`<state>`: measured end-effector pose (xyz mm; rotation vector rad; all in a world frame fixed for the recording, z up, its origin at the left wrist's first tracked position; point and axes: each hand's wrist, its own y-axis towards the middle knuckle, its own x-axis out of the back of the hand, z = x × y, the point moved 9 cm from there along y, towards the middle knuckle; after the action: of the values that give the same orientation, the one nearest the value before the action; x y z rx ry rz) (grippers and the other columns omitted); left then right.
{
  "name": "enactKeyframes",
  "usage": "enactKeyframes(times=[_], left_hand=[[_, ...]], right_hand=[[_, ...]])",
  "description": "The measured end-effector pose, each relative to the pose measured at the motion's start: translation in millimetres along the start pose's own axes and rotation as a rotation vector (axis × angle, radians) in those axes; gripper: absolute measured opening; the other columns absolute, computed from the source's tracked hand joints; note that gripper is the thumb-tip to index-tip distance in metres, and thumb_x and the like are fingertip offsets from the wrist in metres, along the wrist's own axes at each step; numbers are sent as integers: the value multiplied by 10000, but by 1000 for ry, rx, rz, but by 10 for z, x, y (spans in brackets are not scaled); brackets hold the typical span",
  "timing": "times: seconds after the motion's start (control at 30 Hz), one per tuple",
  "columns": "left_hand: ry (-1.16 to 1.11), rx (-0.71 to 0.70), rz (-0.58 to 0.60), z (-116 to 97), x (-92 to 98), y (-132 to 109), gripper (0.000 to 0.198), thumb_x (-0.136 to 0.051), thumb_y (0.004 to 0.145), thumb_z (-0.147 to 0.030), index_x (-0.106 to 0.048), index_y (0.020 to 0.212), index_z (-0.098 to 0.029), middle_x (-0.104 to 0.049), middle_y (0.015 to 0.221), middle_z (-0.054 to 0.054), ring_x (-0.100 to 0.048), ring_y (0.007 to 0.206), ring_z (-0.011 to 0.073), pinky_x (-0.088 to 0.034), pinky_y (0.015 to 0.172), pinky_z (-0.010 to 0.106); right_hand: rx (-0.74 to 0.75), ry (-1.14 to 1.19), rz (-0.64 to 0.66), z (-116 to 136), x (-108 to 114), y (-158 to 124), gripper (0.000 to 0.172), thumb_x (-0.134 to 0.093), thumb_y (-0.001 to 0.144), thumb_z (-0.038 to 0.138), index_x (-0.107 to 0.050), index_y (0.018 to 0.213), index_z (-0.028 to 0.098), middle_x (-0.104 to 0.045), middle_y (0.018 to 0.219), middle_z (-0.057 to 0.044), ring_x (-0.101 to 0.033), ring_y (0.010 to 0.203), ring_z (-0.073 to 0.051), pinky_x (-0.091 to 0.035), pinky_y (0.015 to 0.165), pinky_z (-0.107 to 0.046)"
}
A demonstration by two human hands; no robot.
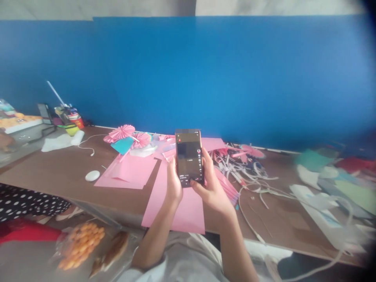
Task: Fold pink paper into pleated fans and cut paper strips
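Note:
Both my left hand (pixel 174 183) and my right hand (pixel 212 187) hold a black smartphone (pixel 189 158) upright above the table, its screen lit and dark. Under my hands lies a long pink paper sheet (pixel 183 209), which runs past the table's front edge. To the left is another pink sheet (pixel 129 172). Further back stand pink pleated paper fans (pixel 122 133) beside a teal paper piece (pixel 122 145). A pile of white and pink paper strips (pixel 241 168) lies to the right of the phone.
The brown table (pixel 55 172) stands against a blue wall (pixel 188 70). A white computer mouse (pixel 92 176) and cable lie at left. A pen cup (pixel 72 117) stands at the back left. Coloured papers (pixel 314 160) lie at right. A bag of orange snacks (pixel 79 246) sits low at left.

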<state>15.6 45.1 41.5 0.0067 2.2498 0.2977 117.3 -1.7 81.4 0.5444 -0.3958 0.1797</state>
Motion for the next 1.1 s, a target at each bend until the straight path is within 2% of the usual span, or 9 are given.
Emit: enactKeyframes(times=[0.17, 0.43, 0.63, 0.8, 0.97, 1.1], left_hand=[[47, -38, 10, -8, 25, -1, 485, -463, 971, -537, -685, 1237, -199, -735, 1195, 83, -682, 1118, 273, -544, 917, 357], [-7, 14, -7, -5, 8, 3, 448, -479, 968, -522, -700, 1176, -192, -766, 1076, 74, -718, 1026, 268, -557, 883, 356], [-34, 47, -15, 21, 26, 4, 450, -491, 962, -522, -694, 1181, -186, -762, 1082, 79, -717, 1013, 263, -556, 874, 358], [5, 66, 4, 60, 47, 9, 477, -502, 954, -539, -693, 1180, -164, -764, 1061, 95, -720, 998, 265, -552, 870, 362], [-11, 54, 9, 32, 29, 0, 472, -509, 955, -524, -687, 1189, -155, -756, 1089, 100, -711, 1024, 269, -549, 872, 355], [-6, 56, -43, 44, 83, -6, 480, -529, 943, -532, -689, 1195, -156, -757, 1092, 89, -707, 1030, 268, -543, 888, 358]], right_hand=[[-14, -46, -58, -4, -9, 14, 982, -623, 883, 206, 10, 1618, 356, -244, 1651, -80, -316, 1497, -321, -370, 1184, -553], [-4, 17, -31, -36, 3, 7, 867, -583, 948, 292, -38, 1619, 360, -219, 1663, -58, -192, 1550, -312, -280, 1231, -568], [-13, 127, -20, -43, 0, 26, 822, -581, 970, 350, -74, 1616, 355, -333, 1609, -84, -253, 1531, -301, -339, 1209, -538], [-29, 158, -45, -100, 27, 24, 752, -567, 984, 368, -143, 1605, 353, -268, 1654, -62, -282, 1522, -287, -328, 1217, -523], [-21, 212, -63, -88, 41, 16, 721, -558, 993, 383, -177, 1603, 332, -293, 1649, -68, -334, 1499, -284, -327, 1223, -516], [-16, 286, -75, -65, 31, 25, 674, -569, 988, 376, -252, 1581, 336, -332, 1631, -59, -327, 1505, -288, -328, 1224, -519]])
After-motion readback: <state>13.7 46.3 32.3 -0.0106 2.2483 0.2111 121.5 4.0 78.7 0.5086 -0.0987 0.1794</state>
